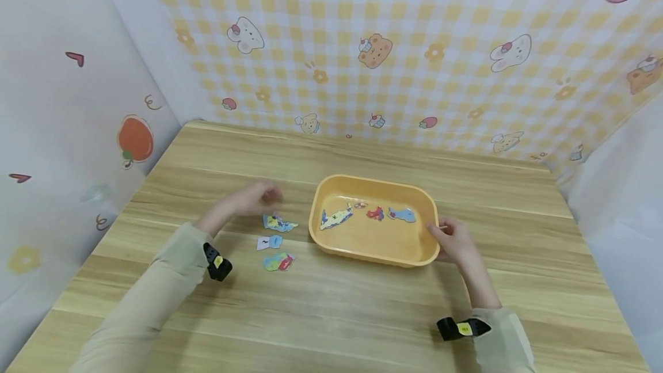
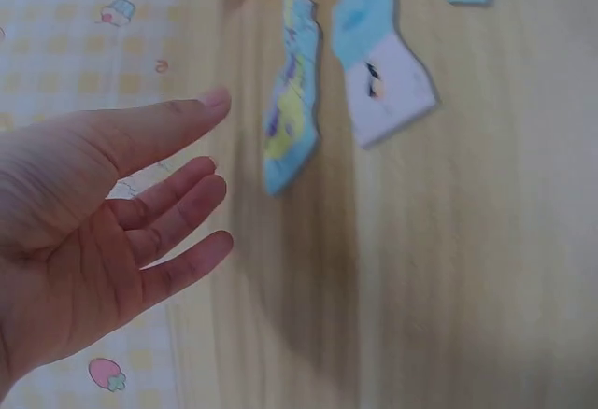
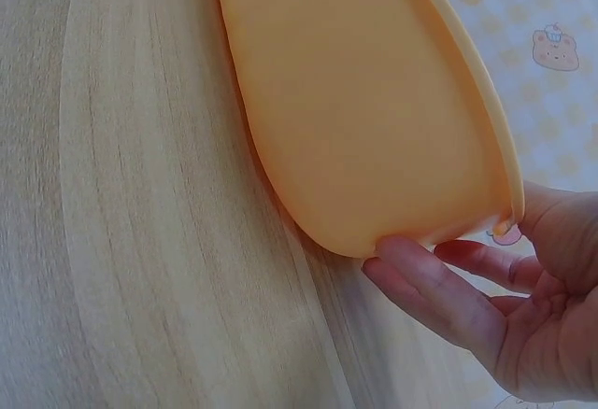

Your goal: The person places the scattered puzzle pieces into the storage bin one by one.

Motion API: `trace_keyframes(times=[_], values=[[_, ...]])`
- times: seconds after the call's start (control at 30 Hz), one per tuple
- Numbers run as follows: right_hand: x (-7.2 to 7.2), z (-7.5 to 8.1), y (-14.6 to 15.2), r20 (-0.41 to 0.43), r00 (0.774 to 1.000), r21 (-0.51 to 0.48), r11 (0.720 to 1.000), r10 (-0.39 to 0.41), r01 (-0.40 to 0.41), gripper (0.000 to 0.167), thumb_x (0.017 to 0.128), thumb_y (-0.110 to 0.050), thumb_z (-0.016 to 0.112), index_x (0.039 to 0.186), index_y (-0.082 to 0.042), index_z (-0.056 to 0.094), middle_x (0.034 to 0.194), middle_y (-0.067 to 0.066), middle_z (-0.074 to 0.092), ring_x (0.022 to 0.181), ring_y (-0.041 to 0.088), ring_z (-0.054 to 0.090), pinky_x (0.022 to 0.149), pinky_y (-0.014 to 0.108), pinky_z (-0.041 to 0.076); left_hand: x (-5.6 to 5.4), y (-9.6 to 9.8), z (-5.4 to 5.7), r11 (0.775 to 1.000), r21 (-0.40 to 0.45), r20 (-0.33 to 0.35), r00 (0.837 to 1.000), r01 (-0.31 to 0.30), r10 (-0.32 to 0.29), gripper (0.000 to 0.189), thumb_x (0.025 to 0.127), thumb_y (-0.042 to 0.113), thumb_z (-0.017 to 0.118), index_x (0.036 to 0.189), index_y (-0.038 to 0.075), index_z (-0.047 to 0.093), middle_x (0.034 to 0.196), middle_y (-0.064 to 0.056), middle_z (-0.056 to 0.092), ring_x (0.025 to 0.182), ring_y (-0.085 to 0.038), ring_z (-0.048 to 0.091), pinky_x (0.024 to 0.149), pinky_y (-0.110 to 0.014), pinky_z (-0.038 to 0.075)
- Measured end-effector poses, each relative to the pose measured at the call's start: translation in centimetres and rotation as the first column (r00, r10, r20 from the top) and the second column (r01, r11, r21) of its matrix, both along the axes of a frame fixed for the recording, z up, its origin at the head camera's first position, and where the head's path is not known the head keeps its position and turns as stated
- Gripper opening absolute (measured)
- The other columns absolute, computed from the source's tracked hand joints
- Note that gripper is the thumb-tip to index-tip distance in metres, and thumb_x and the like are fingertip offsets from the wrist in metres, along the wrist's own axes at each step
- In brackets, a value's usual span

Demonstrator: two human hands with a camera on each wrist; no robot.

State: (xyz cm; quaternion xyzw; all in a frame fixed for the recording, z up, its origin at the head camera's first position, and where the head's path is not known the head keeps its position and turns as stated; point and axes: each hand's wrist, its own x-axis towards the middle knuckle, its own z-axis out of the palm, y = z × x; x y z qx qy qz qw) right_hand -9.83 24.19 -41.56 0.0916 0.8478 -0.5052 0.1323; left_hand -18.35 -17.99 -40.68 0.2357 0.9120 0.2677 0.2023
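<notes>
My right hand (image 1: 457, 240) grips the right end of a yellow-orange plastic tray (image 1: 373, 243). In the right wrist view, the fingers (image 3: 439, 288) lie against the tray's outer wall (image 3: 364, 119) and the thumb reaches the rim. Over the table left of the tray is my left hand (image 1: 256, 198), holding nothing, its fingers loosely spread in the left wrist view. Closest to it lies a blue-and-yellow puzzle piece (image 1: 278, 223), apart from the fingers. A white-and-blue puzzle piece (image 2: 383, 63) and a green-and-red puzzle piece (image 1: 279, 262) lie nearer the front.
Inside the tray lie a long pale-yellow piece (image 1: 336, 219), a tiny piece (image 1: 361, 205), a red piece (image 1: 375, 213) and a blue piece (image 1: 402, 215). A wood-grain table (image 1: 331, 315) bears everything, with a checked cloth (image 1: 414, 85) hanging behind.
</notes>
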Motion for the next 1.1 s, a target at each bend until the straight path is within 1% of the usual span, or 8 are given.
trace_keyframes(times=[0.13,0.3,0.47,0.6,0.7,0.87,0.97,1.1], values=[[0.0,0.0,0.0,0.001,1.000,0.005,1.000,0.001,-0.001,0.040,0.093,-0.022,0.050,0.113,0.013,0.048,0.096,0.026,0.060,0.067,0.014,0.064,0.058,0.030,0.057,0.8,-1.0,-0.6,0.999,-0.033,0.028,0.999,0.021,-0.020,0.042,0.077,0.008,0.070,0.112,-0.008,0.053,0.109,-0.021,0.059,0.097,-0.031,0.056,0.087,-0.041,0.049],[0.0,0.1,0.0,0.007,1.000,0.011,1.000,0.008,-0.008,0.040,0.093,-0.023,0.050,0.112,0.012,0.048,0.095,0.025,0.060,0.067,0.014,0.064,0.058,0.030,0.057,1.4,-1.3,-1.0,0.999,-0.045,0.048,0.999,0.001,0.001,0.040,0.075,0.013,0.073,0.106,-0.005,0.054,0.100,-0.016,0.056,0.090,-0.024,0.052,0.079,-0.034,0.048],[0.0,0.1,0.0,0.013,1.000,0.015,1.000,0.007,-0.007,0.040,0.093,-0.023,0.050,0.113,0.012,0.048,0.095,0.024,0.060,0.066,0.013,0.064,0.057,0.030,0.057,1.5,-1.4,-1.4,0.998,-0.064,0.034,0.999,0.001,0.001,0.029,0.074,0.012,0.073,0.094,-0.001,0.055,0.092,-0.012,0.054,0.085,-0.021,0.048,0.075,-0.031,0.044],[0.0,-0.1,0.0,0.012,1.000,0.010,1.000,0.003,-0.003,0.040,0.093,-0.022,0.050,0.113,0.013,0.047,0.093,0.023,0.060,0.066,0.012,0.063,0.058,0.030,0.057,1.5,-1.3,-1.4,0.997,-0.075,0.061,0.998,-0.027,0.031,0.028,0.075,0.011,0.072,0.092,-0.001,0.054,0.091,-0.012,0.053,0.085,-0.021,0.048,0.074,-0.029,0.043],[0.0,-0.1,0.0,0.015,1.000,0.007,1.000,-0.004,0.004,0.040,0.093,-0.021,0.050,0.114,0.013,0.047,0.093,0.022,0.060,0.065,0.012,0.063,0.058,0.031,0.057,1.5,-1.2,-1.3,0.997,-0.064,0.091,0.994,-0.053,0.059,0.029,0.075,0.010,0.072,0.093,-0.001,0.052,0.090,-0.012,0.053,0.082,-0.020,0.049,0.072,-0.028,0.043],[0.0,-0.1,0.0,0.021,1.000,0.000,1.000,-0.009,0.009,0.041,0.093,-0.022,0.050,0.116,0.012,0.047,0.095,0.022,0.060,0.067,0.012,0.064,0.059,0.030,0.058,1.7,-1.4,-1.6,0.996,-0.014,0.099,0.991,-0.085,0.086,0.031,0.075,0.007,0.071,0.096,-0.003,0.051,0.089,-0.012,0.054,0.080,-0.019,0.051,0.070,-0.026,0.044],[0.0,-0.1,0.0,0.018,1.000,-0.002,1.000,-0.008,0.008,0.041,0.093,-0.022,0.050,0.116,0.012,0.047,0.096,0.024,0.060,0.067,0.013,0.064,0.059,0.029,0.058,1.8,-1.5,-1.8,0.996,0.014,0.076,0.994,-0.086,0.084,0.029,0.076,0.006,0.071,0.098,-0.003,0.054,0.089,-0.012,0.056,0.081,-0.020,0.052,0.070,-0.027,0.045],[0.0,-0.2,0.1,0.011,1.000,-0.005,1.000,-0.011,0.011,0.040,0.093,-0.021,0.050,0.115,0.013,0.047,0.094,0.023,0.060,0.066,0.013,0.064,0.058,0.029,0.057,1.9,-1.9,-1.9,0.996,0.036,0.035,0.996,-0.079,0.078,0.023,0.078,0.004,0.067,0.098,-0.003,0.058,0.089,-0.012,0.059,0.081,-0.019,0.054,0.071,-0.028,0.047]])
